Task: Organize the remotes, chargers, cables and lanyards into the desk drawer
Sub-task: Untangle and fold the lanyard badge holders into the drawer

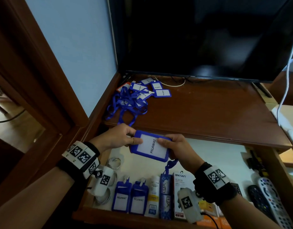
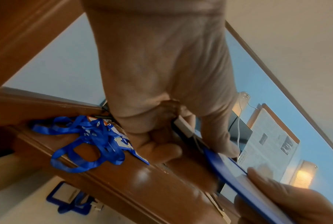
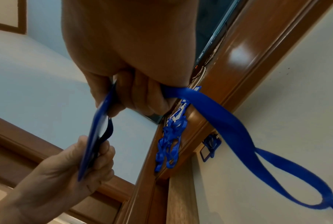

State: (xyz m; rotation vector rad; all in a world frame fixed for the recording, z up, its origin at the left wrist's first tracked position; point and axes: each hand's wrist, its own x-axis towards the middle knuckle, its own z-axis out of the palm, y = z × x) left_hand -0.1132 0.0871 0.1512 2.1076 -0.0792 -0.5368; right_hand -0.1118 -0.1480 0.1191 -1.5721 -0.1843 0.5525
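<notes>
Both hands hold one blue badge holder marked PELAWAT above the open drawer. My left hand pinches its left end, thumb on the white card. My right hand grips its right end, and its blue strap runs out from under the fingers and hangs in a loop. A tangled pile of blue lanyards with several badges lies on the desk top at the back left. Two badge holders lie flat at the drawer's front. Remotes lie at the drawer's right.
A dark TV screen stands at the back of the wooden desk. The drawer also holds coiled white cables, boxed chargers and a black strip. A white cable hangs at the right.
</notes>
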